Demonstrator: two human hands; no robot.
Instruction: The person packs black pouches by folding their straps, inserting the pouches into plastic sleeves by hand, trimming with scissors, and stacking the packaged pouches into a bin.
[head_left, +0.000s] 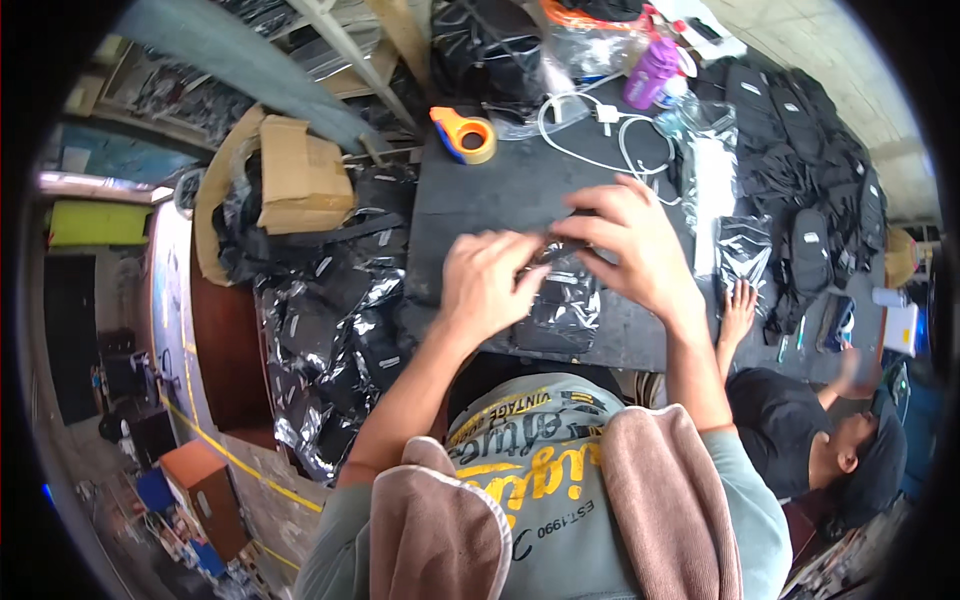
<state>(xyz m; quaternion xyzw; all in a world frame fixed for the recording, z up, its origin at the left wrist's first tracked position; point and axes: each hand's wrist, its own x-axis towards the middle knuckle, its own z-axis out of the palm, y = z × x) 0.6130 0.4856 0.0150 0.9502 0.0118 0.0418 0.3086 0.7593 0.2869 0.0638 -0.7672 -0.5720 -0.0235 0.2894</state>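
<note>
A black item in a clear, shiny plastic bag (563, 315) lies at the table's near edge, in front of my body. With fingers and thumb closed, my left hand (490, 283) grips the bag's upper left edge. On its upper right edge my right hand (632, 243) is closed too, fingers curled over the plastic and somewhat blurred. The bag's far edge is partly hidden between my fingertips. What the black item is cannot be made out through the glare.
An orange and blue tape dispenser (465, 137), a white cable (622, 130) and a purple bottle (652, 73) are on the black table (465, 200). Bagged black goods (340, 320) pile up at left, black bags (800, 150) at right. A co-worker's hand (738, 308) rests near another bagged item (745, 250).
</note>
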